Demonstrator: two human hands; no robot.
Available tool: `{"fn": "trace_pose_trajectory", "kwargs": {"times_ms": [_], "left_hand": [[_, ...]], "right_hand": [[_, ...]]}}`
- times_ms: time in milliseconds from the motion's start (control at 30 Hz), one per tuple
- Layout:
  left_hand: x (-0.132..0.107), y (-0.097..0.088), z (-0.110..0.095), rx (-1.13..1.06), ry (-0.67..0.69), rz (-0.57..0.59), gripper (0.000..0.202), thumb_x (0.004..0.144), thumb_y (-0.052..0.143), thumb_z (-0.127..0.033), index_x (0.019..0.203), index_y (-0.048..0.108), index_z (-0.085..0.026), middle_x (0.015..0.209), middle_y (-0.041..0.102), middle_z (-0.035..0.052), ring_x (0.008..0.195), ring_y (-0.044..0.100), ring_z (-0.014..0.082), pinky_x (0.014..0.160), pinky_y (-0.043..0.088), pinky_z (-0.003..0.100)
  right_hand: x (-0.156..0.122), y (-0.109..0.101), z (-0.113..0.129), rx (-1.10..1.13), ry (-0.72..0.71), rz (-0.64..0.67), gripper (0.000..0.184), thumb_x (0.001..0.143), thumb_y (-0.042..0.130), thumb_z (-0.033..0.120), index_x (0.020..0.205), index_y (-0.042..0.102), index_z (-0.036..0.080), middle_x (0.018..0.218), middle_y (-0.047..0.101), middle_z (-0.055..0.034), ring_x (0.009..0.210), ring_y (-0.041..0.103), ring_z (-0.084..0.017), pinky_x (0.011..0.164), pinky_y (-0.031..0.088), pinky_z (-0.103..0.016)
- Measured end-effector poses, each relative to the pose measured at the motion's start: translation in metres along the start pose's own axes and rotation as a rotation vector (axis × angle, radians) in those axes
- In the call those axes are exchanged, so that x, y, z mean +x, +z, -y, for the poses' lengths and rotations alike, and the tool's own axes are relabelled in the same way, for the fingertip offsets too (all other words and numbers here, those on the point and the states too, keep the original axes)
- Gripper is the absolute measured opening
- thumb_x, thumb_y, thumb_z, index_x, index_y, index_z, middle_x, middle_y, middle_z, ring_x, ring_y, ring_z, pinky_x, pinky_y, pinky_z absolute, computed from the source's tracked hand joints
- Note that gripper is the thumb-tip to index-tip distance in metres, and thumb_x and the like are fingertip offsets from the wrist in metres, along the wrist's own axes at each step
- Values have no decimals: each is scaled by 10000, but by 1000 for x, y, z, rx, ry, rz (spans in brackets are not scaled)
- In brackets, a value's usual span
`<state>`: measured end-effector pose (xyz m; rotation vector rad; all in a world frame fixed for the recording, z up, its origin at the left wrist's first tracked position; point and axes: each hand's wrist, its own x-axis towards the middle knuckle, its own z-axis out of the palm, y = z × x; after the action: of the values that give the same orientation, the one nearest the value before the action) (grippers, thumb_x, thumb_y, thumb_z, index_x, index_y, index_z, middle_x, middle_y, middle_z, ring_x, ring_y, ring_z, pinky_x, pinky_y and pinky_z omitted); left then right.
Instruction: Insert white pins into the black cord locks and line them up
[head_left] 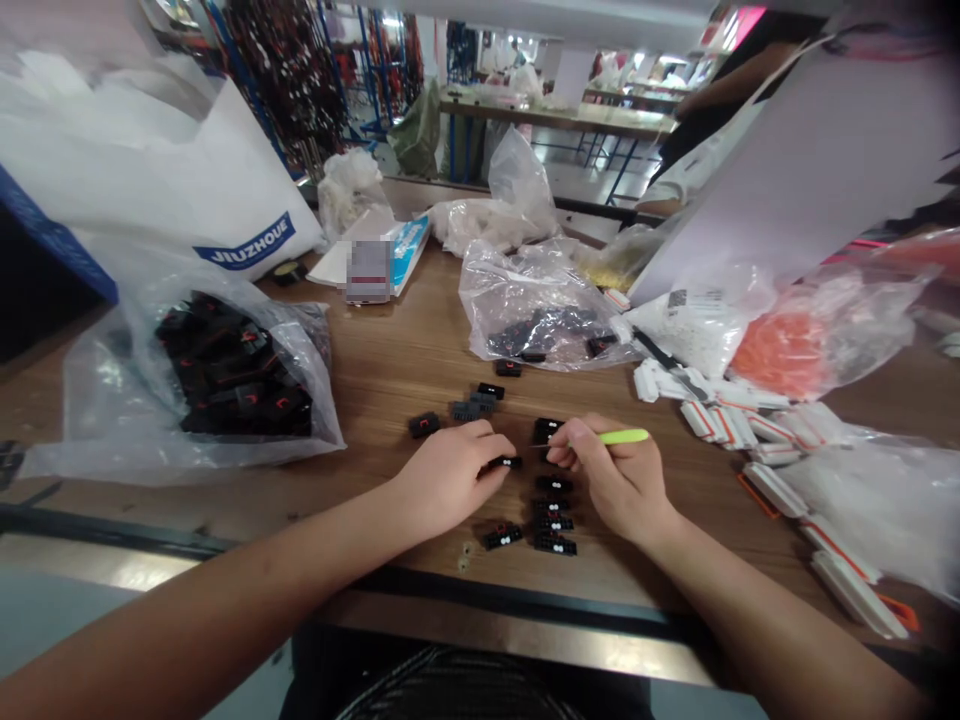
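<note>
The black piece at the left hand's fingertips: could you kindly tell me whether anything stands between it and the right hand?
Nothing visible does; only the table shows between the black piece and the right hand.

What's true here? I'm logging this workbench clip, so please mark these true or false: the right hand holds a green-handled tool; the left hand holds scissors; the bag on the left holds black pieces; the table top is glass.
The right hand holds a green-handled tool: true.
The left hand holds scissors: false; it touches a small black piece.
The clear plastic bag holds black pieces: true.
The table top is glass: false; it is wood.
</note>
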<state>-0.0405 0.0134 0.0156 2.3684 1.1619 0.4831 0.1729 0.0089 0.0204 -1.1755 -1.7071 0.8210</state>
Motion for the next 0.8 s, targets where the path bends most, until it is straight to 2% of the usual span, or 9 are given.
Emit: {"fn": "trace_pose_trajectory", "kwargs": {"times_ms": [100,233,300,400,800], "left_hand": [[-4,2,4,-45,13,-18,149,932,577,-169,1039,678,-188,906,637,32,826,625,172,791,503,316],[-6,3,5,-66,11,-31,86,922,587,-165,980,649,-181,872,630,21,803,613,168,758,490,306],[-5,3,6,-83,-13,-41,28,897,614,-162,917,625,-178,824,614,5,749,598,158,709,477,292],[-3,4,6,-107,-21,-50,46,875,637,-157,870,597,-180,779,588,-15,713,580,149,667,452,275],[-2,6,9,-137,1,-69,81,859,653,-128,864,593,-181,755,550,-33,710,556,141,656,424,266]], "right_hand": [[-1,3,2,-15,19,95,331,984,490,356,793,689,172,680,691,-25,576,633,-120,546,503,-235],[-4,4,4,-27,5,158,323,995,477,327,788,676,178,692,686,-17,621,645,-117,592,505,-225],[-5,4,5,-29,1,165,310,994,482,315,789,671,179,705,686,-17,637,649,-116,610,509,-222],[-6,5,6,-28,-13,160,305,993,482,309,791,669,177,715,684,-20,637,645,-117,619,512,-223],[-5,8,4,-17,-11,150,313,992,485,315,778,667,176,707,680,-20,629,646,-117,630,522,-225]]}}
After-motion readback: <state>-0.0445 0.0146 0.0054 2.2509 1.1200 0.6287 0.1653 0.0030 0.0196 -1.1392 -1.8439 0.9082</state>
